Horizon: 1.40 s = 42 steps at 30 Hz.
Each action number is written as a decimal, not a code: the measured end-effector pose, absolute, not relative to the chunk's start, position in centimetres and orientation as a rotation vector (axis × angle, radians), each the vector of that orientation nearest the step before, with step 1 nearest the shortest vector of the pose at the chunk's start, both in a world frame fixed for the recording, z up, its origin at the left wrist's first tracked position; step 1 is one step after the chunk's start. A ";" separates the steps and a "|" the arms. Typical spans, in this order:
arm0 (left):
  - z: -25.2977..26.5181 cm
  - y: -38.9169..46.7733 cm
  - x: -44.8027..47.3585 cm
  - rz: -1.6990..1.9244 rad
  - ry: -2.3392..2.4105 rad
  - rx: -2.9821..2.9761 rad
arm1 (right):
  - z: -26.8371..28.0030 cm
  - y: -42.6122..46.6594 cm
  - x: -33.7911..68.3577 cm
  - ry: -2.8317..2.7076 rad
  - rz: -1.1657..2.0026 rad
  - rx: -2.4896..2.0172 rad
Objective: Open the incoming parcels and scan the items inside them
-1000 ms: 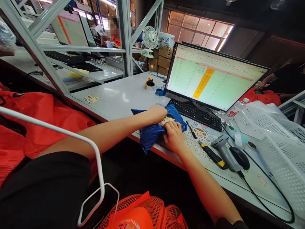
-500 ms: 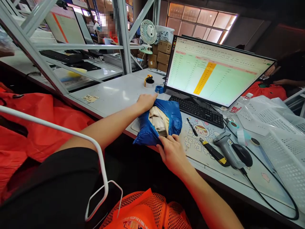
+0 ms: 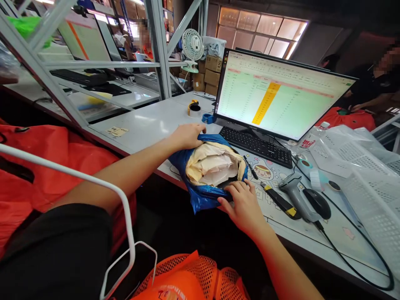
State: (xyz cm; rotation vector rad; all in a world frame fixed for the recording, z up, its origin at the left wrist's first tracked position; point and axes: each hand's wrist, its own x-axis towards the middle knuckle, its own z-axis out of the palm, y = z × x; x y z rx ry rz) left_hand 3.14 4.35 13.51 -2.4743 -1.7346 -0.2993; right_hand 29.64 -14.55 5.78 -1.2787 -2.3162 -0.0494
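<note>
A blue plastic mailing bag (image 3: 203, 200) lies at the table's front edge with its mouth spread wide towards me. Its lining is cream-coloured, and crumpled whitish wrapping (image 3: 215, 164) shows inside; what the wrapping covers is hidden. My left hand (image 3: 190, 135) is closed on the far left rim of the bag. Opposite it, my right hand (image 3: 243, 204) grips the near right rim, thumb and fingers pinching the blue plastic.
Behind the bag stand a keyboard (image 3: 256, 146) and a monitor (image 3: 281, 93). To the right lie a pen (image 3: 250, 167), a utility knife (image 3: 279, 201), a barcode scanner (image 3: 300, 196) and a mouse (image 3: 317, 204). Tape rolls (image 3: 194, 109) sit at the back. A white rail (image 3: 125, 200) crosses the left foreground.
The bag's mouth has been pulled much wider, showing more of the wrapping inside. My right hand has moved right and nearer to me; my left hand has shifted slightly left.
</note>
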 end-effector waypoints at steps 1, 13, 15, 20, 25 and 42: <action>13.6 3.5 3.3 -0.323 -1.777 -2.455 | 6.4 -14.6 28.6 -2.348 -0.068 -1.301; 8.3 4.3 2.8 -0.584 -2.195 -2.120 | 3.7 -15.2 18.8 -2.530 0.242 -1.606; 8.0 5.3 1.9 -0.531 -2.187 -2.138 | 2.6 -16.2 20.5 -2.525 0.180 -1.522; 8.0 7.0 0.7 -0.440 -2.130 -2.229 | -0.4 -18.7 23.8 -2.400 0.031 -1.187; 9.9 5.8 0.8 -0.688 -1.752 -2.375 | 0.3 -17.5 26.5 -2.257 0.207 -1.037; 12.3 -1.0 6.0 -0.341 -2.091 -2.342 | 4.6 -6.4 27.4 -1.983 0.427 -1.352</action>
